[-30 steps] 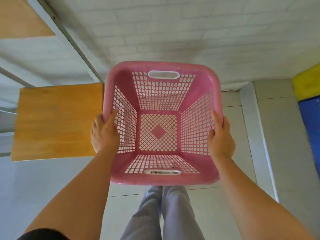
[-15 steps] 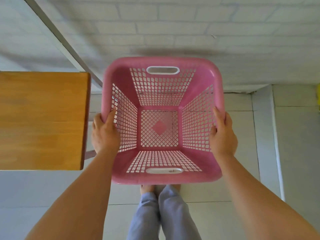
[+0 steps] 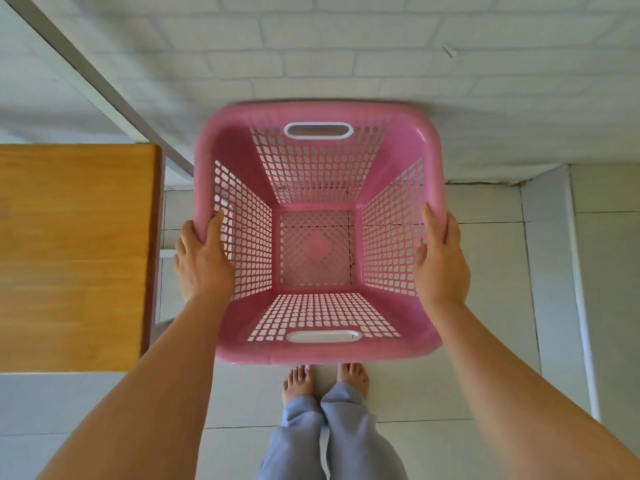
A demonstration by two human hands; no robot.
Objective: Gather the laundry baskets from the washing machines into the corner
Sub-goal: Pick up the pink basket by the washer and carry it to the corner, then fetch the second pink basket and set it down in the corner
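I hold an empty pink laundry basket with perforated walls and two white-rimmed handle slots in front of me, above the tiled floor. My left hand grips its left rim, thumb inside the wall. My right hand grips the right rim the same way. The basket's far edge is close to the white brick wall. Its rim looks slightly blurred.
A wooden tabletop stands at the left, close to my left hand. A grey metal bar runs diagonally along the wall behind it. My bare feet stand on pale floor tiles below the basket. A raised tiled step lies at the right.
The view has shifted toward the wall and floor corner; the basket sits lower and nearer the wall, the table is closer on the left, and the yellow and blue objects at the right are gone from view.
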